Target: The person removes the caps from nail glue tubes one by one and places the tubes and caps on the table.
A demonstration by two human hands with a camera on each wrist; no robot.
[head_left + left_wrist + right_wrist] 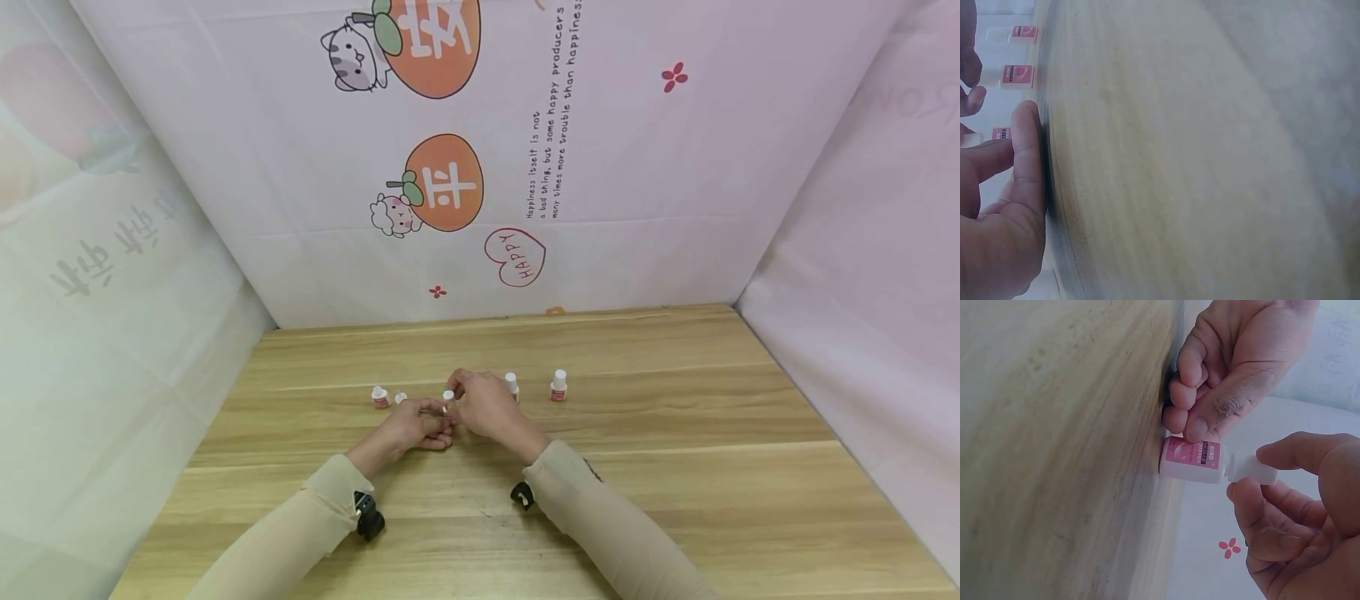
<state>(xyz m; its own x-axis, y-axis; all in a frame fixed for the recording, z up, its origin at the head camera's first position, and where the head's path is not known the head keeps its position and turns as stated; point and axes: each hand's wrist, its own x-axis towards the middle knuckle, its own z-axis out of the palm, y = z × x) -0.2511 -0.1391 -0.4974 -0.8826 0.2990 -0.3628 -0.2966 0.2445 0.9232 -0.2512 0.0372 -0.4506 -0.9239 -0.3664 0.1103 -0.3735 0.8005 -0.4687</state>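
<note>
A small white glue bottle (1188, 472) with a pink label stands upright on the table between both hands. My left hand (412, 425) holds its body, the thumb lying against the label. The fingers and thumb of my right hand (1310, 519) pinch its white cap (1249, 469), which sits at the top of the neck. In the left wrist view, my left hand (1000, 212) mostly hides this bottle, leaving part of the label in sight. Another bottle (401, 397) stands close behind the left hand, and one more (512, 383) is partly covered by the right hand.
Farther left stands a similar bottle (380, 398); at the right is another with a tall white cap (558, 385). All share the wood-grain table (480, 533). A printed white cloth (615, 167) rises behind it, with cloth walls at both sides.
</note>
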